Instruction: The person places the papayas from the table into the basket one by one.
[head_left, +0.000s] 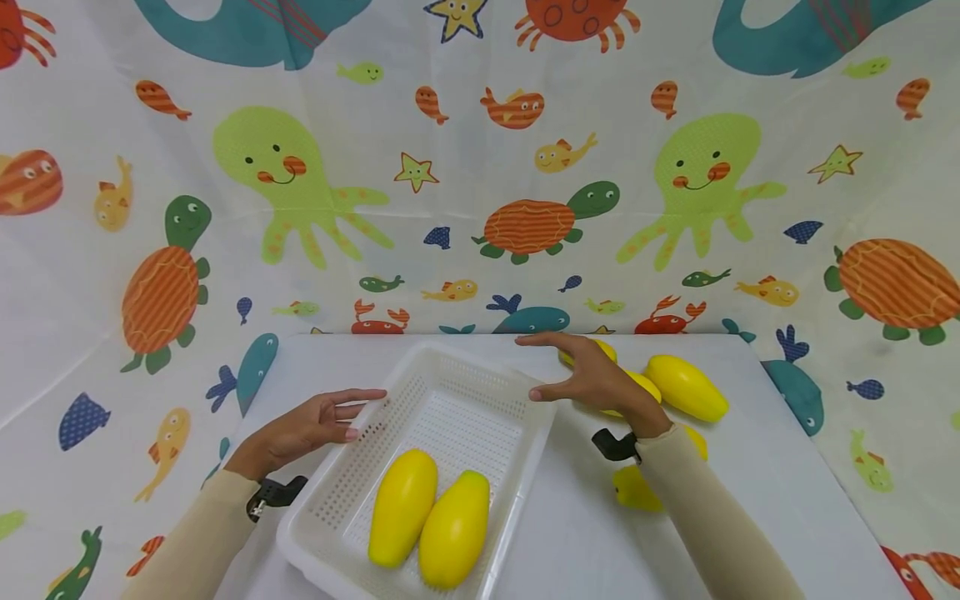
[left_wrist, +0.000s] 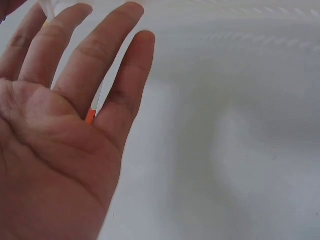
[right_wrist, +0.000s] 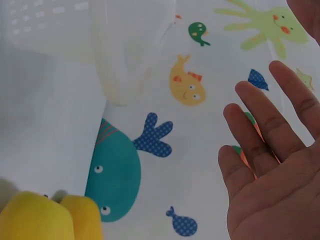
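Observation:
A white perforated plastic basket (head_left: 468, 425) stands at an angle on the table, with two yellow, papaya-like fruits (head_left: 402, 508) lying side by side in its near half. My left hand (head_left: 311, 425) is at its left rim, fingertips at the edge; whether they touch cannot be told. The left wrist view has that palm (left_wrist: 60, 145) with fingers extended. At the far right corner is my right hand (head_left: 588, 379), thumb and fingers spread apart, the thumb close to the rim. In the right wrist view its fingers (right_wrist: 270, 132) are loosely extended and hold nothing.
Several more yellow fruits (head_left: 686, 387) lie on the white table (head_left: 570, 533) right of the basket, partly hidden behind my right hand and forearm. Beyond the table's far edge hangs a cloth (head_left: 457, 200) printed with sea animals.

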